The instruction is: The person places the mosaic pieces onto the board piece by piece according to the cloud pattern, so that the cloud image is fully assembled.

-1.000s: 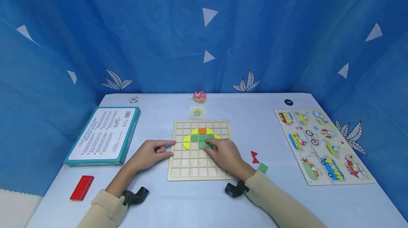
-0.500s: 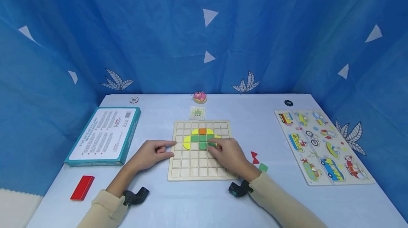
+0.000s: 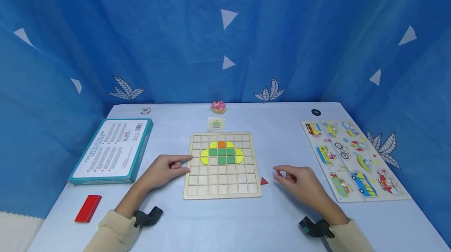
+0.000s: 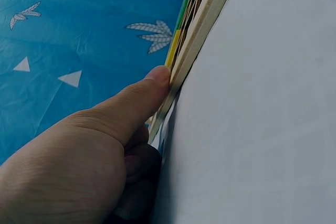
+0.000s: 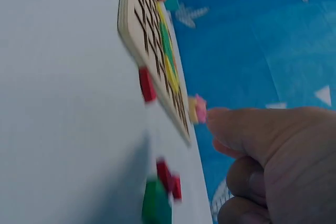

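Note:
A square wooden grid board (image 3: 222, 189) lies in the middle of the table. Set in its cells are several green squares (image 3: 221, 152), an orange square (image 3: 221, 144) and several yellow rounded pieces (image 3: 204, 160). My left hand (image 3: 163, 171) rests at the board's left edge, its straight thumb (image 4: 157, 74) touching the side. Right of the board, my right hand (image 3: 301, 185) hovers over the table, thumb and forefinger slightly apart. Below it lie red triangles (image 5: 164, 174) and a loose green square (image 5: 156, 203), which the hand hides in the head view. Another red triangle (image 3: 264, 181) lies by the board's right edge.
A pattern card (image 3: 215, 124) and a pink figure (image 3: 218, 106) stand behind the board. On the left are a teal-edged box (image 3: 109, 148) and a red block (image 3: 88, 208). A vehicle picture puzzle (image 3: 352, 162) lies on the right. Two round chips sit at the back.
My right hand has left the green pieces on the board and moved right to the loose red triangles. The board's right side is uncovered. My left hand keeps its place.

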Available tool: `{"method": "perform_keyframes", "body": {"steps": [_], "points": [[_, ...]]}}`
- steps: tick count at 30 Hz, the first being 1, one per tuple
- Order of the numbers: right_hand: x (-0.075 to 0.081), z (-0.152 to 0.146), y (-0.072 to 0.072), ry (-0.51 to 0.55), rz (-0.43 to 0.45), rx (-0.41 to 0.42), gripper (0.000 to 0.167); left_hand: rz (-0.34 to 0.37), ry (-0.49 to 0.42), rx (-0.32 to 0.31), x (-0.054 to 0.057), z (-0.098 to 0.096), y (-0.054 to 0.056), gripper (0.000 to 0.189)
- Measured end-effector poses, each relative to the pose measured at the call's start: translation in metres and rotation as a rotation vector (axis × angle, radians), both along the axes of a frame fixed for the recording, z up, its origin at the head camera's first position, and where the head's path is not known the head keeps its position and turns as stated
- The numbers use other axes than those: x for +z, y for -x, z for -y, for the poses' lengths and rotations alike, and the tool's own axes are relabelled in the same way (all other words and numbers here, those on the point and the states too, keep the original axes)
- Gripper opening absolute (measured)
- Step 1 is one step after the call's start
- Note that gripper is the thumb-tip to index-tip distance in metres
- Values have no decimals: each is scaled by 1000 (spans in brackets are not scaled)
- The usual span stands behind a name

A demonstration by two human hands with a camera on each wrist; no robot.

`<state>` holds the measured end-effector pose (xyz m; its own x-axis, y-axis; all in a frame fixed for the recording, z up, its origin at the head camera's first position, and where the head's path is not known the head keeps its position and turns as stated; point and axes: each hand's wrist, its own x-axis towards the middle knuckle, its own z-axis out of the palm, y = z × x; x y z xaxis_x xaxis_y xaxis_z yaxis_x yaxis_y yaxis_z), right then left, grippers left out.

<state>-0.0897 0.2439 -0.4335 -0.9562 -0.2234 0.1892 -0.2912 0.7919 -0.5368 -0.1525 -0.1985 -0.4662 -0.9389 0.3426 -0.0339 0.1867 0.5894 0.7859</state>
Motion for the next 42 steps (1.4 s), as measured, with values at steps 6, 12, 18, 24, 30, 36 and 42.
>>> {"method": "perform_keyframes", "body": {"steps": [6,12,18,24,30,36,42], "points": [[-9,-32,-16,-68,-18,-100,29,0,5,7,0,0,1,44],[-14,-41,-20,-76,56,-125,34,0,9,8,-1,-1,1,44],[-16,-41,-19,-76,111,-143,30,6,11,10,0,-1,0,43],[-15,-40,-21,-101,73,-117,25,2,14,10,-1,-1,1,43],[-11,-37,-23,-189,33,-72,28,4,12,11,-1,-1,1,44],[-8,-34,-23,-201,23,-53,29,-2,4,3,1,-1,1,44],[-5,-27,-19,-175,31,3,25,-1,-7,-2,0,0,1,43]]}}
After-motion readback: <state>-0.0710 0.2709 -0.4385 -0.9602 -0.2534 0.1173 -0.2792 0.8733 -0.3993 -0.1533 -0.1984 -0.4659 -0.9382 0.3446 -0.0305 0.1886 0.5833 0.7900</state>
